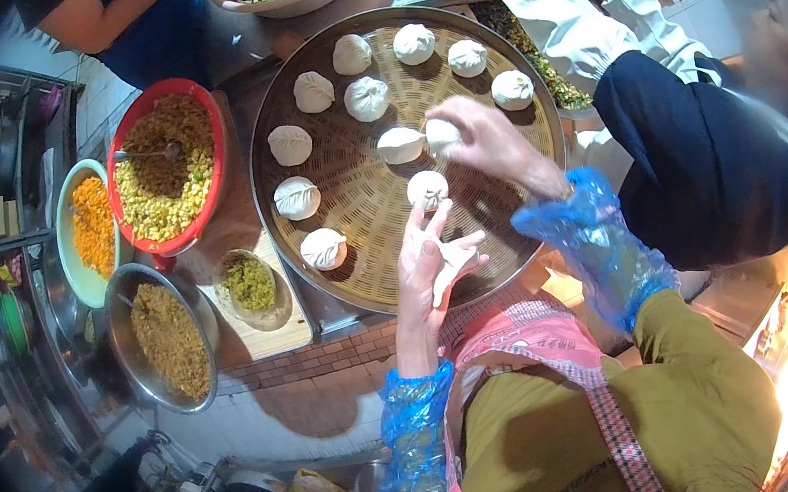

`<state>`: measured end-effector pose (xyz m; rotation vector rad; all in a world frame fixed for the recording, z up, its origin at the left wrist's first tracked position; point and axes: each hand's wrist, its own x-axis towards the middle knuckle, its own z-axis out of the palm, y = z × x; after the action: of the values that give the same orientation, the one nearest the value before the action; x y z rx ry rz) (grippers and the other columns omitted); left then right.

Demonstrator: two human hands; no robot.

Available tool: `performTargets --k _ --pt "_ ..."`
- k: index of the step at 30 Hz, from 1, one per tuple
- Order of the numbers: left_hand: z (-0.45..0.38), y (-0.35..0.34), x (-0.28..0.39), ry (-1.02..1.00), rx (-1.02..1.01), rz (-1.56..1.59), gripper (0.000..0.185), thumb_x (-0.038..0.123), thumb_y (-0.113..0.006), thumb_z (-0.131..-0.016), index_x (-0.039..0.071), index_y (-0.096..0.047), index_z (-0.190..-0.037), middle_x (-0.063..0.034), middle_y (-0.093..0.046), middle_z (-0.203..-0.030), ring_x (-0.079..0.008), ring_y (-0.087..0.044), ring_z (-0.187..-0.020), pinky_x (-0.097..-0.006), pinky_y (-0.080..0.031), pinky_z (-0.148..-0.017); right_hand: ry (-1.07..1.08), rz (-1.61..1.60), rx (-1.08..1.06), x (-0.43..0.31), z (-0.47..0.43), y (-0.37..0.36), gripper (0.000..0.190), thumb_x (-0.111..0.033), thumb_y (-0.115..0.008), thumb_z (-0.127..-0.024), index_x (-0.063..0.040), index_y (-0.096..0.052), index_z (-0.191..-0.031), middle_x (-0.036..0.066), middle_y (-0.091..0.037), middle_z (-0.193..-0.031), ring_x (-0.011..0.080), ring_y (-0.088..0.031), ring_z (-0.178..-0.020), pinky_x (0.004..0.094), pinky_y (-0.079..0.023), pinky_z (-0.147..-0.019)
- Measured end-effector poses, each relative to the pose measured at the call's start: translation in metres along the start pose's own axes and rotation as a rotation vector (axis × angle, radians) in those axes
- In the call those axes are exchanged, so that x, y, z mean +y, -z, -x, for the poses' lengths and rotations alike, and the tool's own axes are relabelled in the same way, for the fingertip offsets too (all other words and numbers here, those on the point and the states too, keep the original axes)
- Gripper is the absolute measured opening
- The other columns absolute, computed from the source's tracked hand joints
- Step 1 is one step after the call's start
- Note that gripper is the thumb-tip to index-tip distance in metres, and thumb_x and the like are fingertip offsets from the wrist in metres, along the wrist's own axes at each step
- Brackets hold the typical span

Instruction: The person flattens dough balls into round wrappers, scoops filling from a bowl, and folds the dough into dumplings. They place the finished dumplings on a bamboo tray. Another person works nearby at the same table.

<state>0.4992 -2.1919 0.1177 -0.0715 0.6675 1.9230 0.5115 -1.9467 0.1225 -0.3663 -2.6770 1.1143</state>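
Note:
My right hand (488, 136), blurred, has its fingers around a white dough bun (442, 136) low over the round woven steamer tray (357, 247). Touching or nearly touching that bun is a pointed one (400, 146). Below them, a round pleated bun (427, 190) sits just beyond the fingertips of my left hand (424, 246). A thin white dough wrapper (452, 265) lies across the left palm and fingers, seen nearly edge-on. Several more pleated buns, such as a round one (366, 99) and a leaf-pleated one (290, 145), stand apart around the tray's left and far side.
Left of the tray are a red basin of yellow filling (218, 172), a pale green bowl of orange shreds (68, 251), a steel bowl (209, 345) and a small bowl of green filling (250, 283). A co-worker's dark sleeve (695, 154) crowds the right; another person's arm (110, 18) is far left.

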Motion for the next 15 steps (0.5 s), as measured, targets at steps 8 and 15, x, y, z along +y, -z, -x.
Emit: performTargets --k 8,15 --pt "0.027 0.023 -0.006 -0.001 0.115 0.005 0.101 0.050 -0.076 -0.097 0.004 -0.019 -0.166 -0.0295 -0.043 -0.160 -0.0400 -0.071 -0.117 -0.0541 -0.066 -0.090 -0.076 0.492 -0.049 0.051 -0.067 -0.030 0.063 -0.012 -0.082 -0.082 -0.011 -0.060 -0.140 0.014 -0.063 -0.120 0.0362 -0.067 -0.109 0.0478 -0.058 -0.090" --pt "0.036 0.032 -0.007 -0.010 0.141 0.103 0.099 0.040 -0.078 -0.098 -0.001 -0.018 -0.165 -0.0316 -0.045 -0.157 -0.0415 -0.071 -0.115 -0.0543 -0.066 -0.089 0.154 0.459 -0.090 0.063 -0.068 -0.026 0.062 0.002 -0.081 -0.076 -0.011 -0.061 -0.134 0.012 -0.061 -0.118 0.0375 -0.062 -0.116 0.0466 -0.056 -0.096"
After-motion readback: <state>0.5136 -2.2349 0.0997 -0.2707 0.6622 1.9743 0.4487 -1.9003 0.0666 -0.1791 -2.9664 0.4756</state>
